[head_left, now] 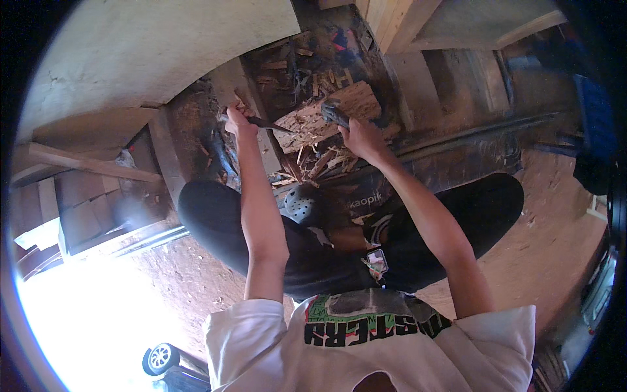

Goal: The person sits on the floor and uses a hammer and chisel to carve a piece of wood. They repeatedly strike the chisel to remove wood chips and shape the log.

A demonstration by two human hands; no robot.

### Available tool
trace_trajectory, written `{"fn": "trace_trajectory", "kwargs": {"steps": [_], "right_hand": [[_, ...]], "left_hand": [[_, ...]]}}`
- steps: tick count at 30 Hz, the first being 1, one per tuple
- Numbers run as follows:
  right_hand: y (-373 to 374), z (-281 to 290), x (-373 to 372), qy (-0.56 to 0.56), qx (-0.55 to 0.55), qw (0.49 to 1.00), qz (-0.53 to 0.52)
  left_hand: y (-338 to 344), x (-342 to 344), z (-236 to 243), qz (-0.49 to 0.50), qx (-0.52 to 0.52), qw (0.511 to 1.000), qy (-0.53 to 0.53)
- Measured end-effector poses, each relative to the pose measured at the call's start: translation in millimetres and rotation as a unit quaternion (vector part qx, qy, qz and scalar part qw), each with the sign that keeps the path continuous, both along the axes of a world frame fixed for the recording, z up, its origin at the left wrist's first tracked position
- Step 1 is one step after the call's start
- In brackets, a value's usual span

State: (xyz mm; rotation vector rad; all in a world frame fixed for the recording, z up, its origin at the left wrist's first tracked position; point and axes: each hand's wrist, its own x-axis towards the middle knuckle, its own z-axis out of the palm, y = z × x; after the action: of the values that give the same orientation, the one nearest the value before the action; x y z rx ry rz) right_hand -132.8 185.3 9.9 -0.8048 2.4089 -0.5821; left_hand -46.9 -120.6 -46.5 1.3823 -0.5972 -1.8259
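Note:
A splintered wooden plank (pixel 360 99) lies on the ground in front of me, its near side broken into chips. My left hand (pixel 241 121) is closed around a dark, pointed, chisel-like tool (pixel 269 124), whose tip reaches over the wood's ragged left part. On the other side, my right hand (pixel 360 138) grips a hammer (pixel 334 112) with a dark, bulky head. That head is over the plank's middle; whether it touches cannot be told. Loose wood splinters (pixel 320 160) are heaped between the plank and my feet.
A perforated grey clog (pixel 301 204) is on my foot, between my bent legs. Large pale boards (pixel 189 39) lean at the left, and a wooden post (pixel 398 26) stands at the far right. A wheel (pixel 160 359) shows at lower left, on bright ground.

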Motion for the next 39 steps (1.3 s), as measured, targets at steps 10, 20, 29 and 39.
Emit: {"fn": "trace_trajectory", "kwargs": {"steps": [10, 20, 29, 39], "right_hand": [[2, -1, 5, 0.017, 0.007, 1.0, 0.006], [-1, 1, 9, 0.011, 0.037, 0.999, 0.004], [1, -1, 11, 0.042, 0.033, 0.999, 0.008], [0, -8, 11, 0.047, 0.021, 0.999, -0.009]], "left_hand": [[37, -6, 5, 0.046, -0.235, 0.964, -0.116], [33, 7, -13, -0.006, -0.298, 0.955, -0.002], [53, 7, 1, 0.004, -0.412, 0.905, -0.109], [72, 6, 16, -0.016, -0.429, 0.9, -0.077]]}}
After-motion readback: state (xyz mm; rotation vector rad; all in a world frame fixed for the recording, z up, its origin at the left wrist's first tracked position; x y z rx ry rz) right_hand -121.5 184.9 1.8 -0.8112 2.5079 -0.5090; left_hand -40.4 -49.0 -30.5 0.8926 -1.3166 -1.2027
